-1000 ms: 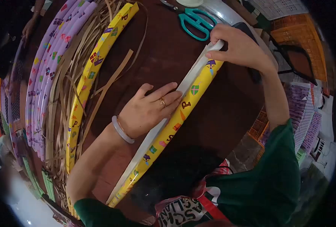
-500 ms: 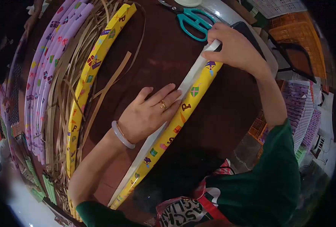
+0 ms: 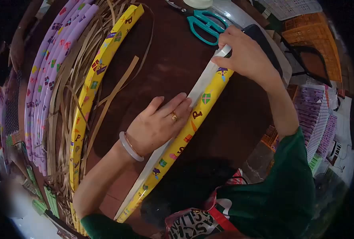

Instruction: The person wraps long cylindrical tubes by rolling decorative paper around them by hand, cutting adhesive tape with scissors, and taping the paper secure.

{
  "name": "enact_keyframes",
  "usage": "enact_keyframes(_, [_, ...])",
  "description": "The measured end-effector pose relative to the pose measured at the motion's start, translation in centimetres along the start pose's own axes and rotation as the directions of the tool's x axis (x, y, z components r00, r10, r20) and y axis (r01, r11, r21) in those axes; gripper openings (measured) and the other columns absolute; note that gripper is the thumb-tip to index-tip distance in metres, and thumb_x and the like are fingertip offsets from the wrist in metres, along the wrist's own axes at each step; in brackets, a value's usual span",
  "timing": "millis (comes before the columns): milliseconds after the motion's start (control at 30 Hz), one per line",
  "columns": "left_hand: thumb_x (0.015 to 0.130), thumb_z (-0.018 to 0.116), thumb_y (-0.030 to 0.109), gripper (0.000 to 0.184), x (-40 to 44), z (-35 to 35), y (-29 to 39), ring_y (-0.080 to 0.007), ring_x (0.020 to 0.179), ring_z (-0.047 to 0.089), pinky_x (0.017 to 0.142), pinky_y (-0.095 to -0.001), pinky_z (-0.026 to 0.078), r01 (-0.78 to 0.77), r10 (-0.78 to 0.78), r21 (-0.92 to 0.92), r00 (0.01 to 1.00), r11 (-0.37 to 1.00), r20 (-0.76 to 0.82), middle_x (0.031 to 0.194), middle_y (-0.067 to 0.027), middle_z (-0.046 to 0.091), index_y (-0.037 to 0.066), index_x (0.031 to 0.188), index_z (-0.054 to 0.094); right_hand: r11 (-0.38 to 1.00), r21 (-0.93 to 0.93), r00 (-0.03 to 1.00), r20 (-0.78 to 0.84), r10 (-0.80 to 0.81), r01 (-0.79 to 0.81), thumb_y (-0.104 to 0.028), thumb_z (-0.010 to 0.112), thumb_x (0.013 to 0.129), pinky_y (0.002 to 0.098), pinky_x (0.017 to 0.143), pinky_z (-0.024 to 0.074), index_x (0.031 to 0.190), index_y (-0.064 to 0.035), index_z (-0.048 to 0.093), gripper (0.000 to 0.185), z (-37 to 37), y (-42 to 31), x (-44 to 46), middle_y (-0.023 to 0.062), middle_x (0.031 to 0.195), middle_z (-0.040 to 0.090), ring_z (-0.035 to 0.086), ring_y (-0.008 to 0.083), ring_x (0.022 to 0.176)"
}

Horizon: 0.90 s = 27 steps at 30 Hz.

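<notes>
A long yellow printed roll lies diagonally on the dark table, with a white strip along its left side. My left hand, wearing a ring and a pale bangle, rests flat across the middle of the strip, fingers stretched out and their tips touching the yellow side. At the far end, my right hand grips the roll between thumb and bent fingers. Teal-handled scissors lie just left of my right hand, their blades partly out of view.
Left of my hands lie another yellow printed roll, loose brown strips and several purple printed rolls. A round white container stands at the far edge. Orange crates and purple-patterned bundles are at the right.
My left hand has shifted slightly along the strip, its fingers closer together. My right hand keeps its grip at the far end. The roll has barely moved.
</notes>
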<state>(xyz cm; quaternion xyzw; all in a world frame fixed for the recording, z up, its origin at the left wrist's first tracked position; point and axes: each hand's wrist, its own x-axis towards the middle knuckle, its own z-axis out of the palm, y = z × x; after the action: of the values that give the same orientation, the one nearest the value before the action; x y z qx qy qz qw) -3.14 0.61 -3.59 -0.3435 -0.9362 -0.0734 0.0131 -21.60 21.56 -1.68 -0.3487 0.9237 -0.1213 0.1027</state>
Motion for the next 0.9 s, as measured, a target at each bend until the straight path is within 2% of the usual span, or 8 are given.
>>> enact_keyframes(100, [0.082, 0.054, 0.015, 0.036, -0.1, 0.0, 0.0, -0.0184, 0.127, 0.043, 0.095, -0.0364, 0.038, -0.008, 0.008, 0.010, 1.000, 1.000, 0.004, 0.134, -0.0034, 0.049, 0.010, 0.118, 0.057, 1.000, 0.011, 0.999, -0.032, 0.000, 0.000, -0.023, 0.074, 0.071, 0.0352, 0.070, 0.0456, 0.083, -0.0039, 0.053, 0.031, 0.5, 0.1, 0.0, 0.0092, 0.090, 0.051, 0.056, 0.0281, 0.080])
enact_keyframes(333, [0.083, 0.049, 0.014, 0.040, -1.1, -0.5, 1.0, -0.0203, 0.129, 0.041, 0.095, -0.0362, 0.037, 0.010, -0.007, -0.037, 0.997, 0.999, 0.071, 0.136, -0.0087, 0.047, 0.004, 0.122, 0.053, 0.997, 0.068, 0.999, -0.038, -0.030, 0.033, -0.023, 0.074, 0.070, 0.0343, 0.070, 0.0459, 0.084, -0.0051, 0.052, 0.031, 0.4, -0.3, -0.6, 0.0087, 0.089, 0.050, 0.057, 0.0268, 0.081])
enact_keyframes(433, [0.081, 0.049, 0.014, 0.040, -1.4, -0.8, 1.3, -0.0209, 0.123, 0.045, 0.092, -0.0339, 0.038, -0.028, 0.027, 0.012, 0.999, 1.000, 0.045, 0.129, -0.0101, 0.051, 0.000, 0.119, 0.057, 0.999, 0.045, 0.998, 0.056, 0.001, -0.003, -0.028, 0.075, 0.070, 0.0371, 0.075, 0.0483, 0.090, -0.0053, 0.058, 0.034, -0.1, -1.0, -0.7, 0.0096, 0.095, 0.051, 0.058, 0.0273, 0.085])
enact_keyframes(533, [0.080, 0.052, 0.012, 0.039, -1.5, -0.7, 1.2, -0.0209, 0.118, 0.049, 0.091, -0.0348, 0.039, -0.002, 0.003, -0.072, 1.000, 0.997, 0.013, 0.127, -0.0092, 0.052, 0.001, 0.117, 0.057, 0.998, 0.044, 0.995, 0.092, 0.031, -0.035, -0.028, 0.075, 0.069, 0.0366, 0.074, 0.0479, 0.090, -0.0055, 0.058, 0.035, -0.1, -0.8, -0.6, 0.0090, 0.095, 0.050, 0.058, 0.0271, 0.084])
enact_keyframes(600, [0.079, 0.053, 0.011, 0.038, -1.2, -0.6, 0.7, -0.0205, 0.115, 0.050, 0.091, -0.0350, 0.039, -0.004, 0.003, -0.110, 1.000, 0.994, -0.010, 0.125, -0.0083, 0.054, 0.002, 0.116, 0.057, 0.996, 0.084, 0.998, 0.057, -0.021, 0.016, -0.028, 0.075, 0.069, 0.0363, 0.073, 0.0477, 0.090, -0.0054, 0.058, 0.035, 0.1, -0.5, -0.6, 0.0092, 0.094, 0.050, 0.057, 0.0270, 0.083])
enact_keyframes(700, [0.077, 0.055, 0.011, 0.037, -0.2, -0.1, -0.8, -0.0184, 0.104, 0.052, 0.091, -0.0341, 0.038, -0.043, 0.026, -0.230, 0.997, 0.972, -0.079, 0.110, -0.0040, 0.057, 0.006, 0.114, 0.058, 0.997, 0.078, 0.998, 0.059, -0.014, 0.009, -0.028, 0.075, 0.069, 0.0363, 0.073, 0.0477, 0.091, -0.0056, 0.059, 0.035, 0.1, -0.7, -0.6, 0.0097, 0.093, 0.050, 0.057, 0.0272, 0.082])
enact_keyframes(833, [0.076, 0.061, 0.013, 0.040, 2.2, 0.3, -1.8, -0.0189, 0.107, 0.053, 0.089, -0.0356, 0.037, 0.020, -0.049, -0.279, 0.994, 0.960, -0.098, 0.104, -0.0030, 0.059, 0.009, 0.117, 0.059, 0.996, 0.087, 0.999, 0.034, -0.028, 0.025, -0.028, 0.074, 0.069, 0.0370, 0.072, 0.0474, 0.091, -0.0053, 0.058, 0.035, 0.4, -0.7, -0.7, 0.0096, 0.093, 0.050, 0.057, 0.0274, 0.081])
enact_keyframes(900, [0.075, 0.065, 0.014, 0.044, 2.8, 0.4, -2.2, -0.0197, 0.112, 0.051, 0.089, -0.0366, 0.037, 0.001, -0.029, -0.267, 0.995, 0.964, -0.098, 0.111, -0.0042, 0.057, 0.008, 0.118, 0.058, 0.997, 0.065, 0.999, 0.029, -0.034, 0.032, -0.028, 0.074, 0.069, 0.0375, 0.072, 0.0474, 0.090, -0.0048, 0.058, 0.035, 0.4, -0.6, -0.8, 0.0100, 0.093, 0.050, 0.058, 0.0275, 0.081])
